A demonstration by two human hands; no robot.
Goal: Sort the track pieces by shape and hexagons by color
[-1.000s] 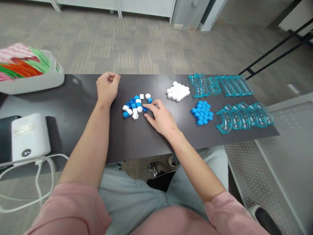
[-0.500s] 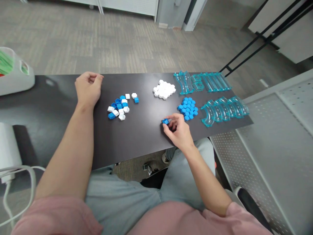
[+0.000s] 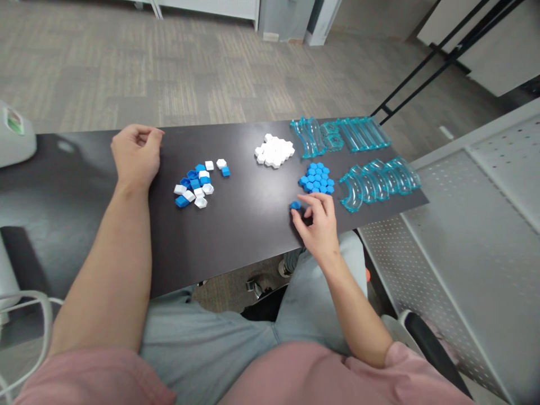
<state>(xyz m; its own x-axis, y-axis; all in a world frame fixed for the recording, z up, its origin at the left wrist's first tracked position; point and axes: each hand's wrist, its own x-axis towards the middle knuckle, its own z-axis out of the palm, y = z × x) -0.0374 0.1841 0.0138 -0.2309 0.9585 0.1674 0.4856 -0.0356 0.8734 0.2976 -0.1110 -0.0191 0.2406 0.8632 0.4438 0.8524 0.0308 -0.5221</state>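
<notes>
My right hand (image 3: 317, 224) is over the table beside the blue cluster, with a single blue hexagonal piece (image 3: 295, 206) between thumb and index fingertips. Just beyond it lies a tight cluster of blue hexagonal pieces (image 3: 317, 179). A similar cluster of white hexagonal pieces (image 3: 274, 152) sits farther back and to the left. My left hand (image 3: 138, 154) rests near the far edge of the table with its fingers curled in, and no object shows in it. Between the hands, nearer the left one, is a loose mixed pile of blue and white hexagonal pieces (image 3: 194, 184).
Clear teal curved tubes (image 3: 375, 183) form a row at the right end of the dark table (image 3: 236, 236). Behind them lie straight teal tubes (image 3: 365, 134) and wavy ones (image 3: 309, 136). At the left stand a white container (image 3: 17, 138) and white cables (image 3: 44, 320).
My right hand has moved right with the blue hexagonal piece, closer to the blue cluster. My left hand stays in place on the table. The view has turned slightly to the right.
</notes>
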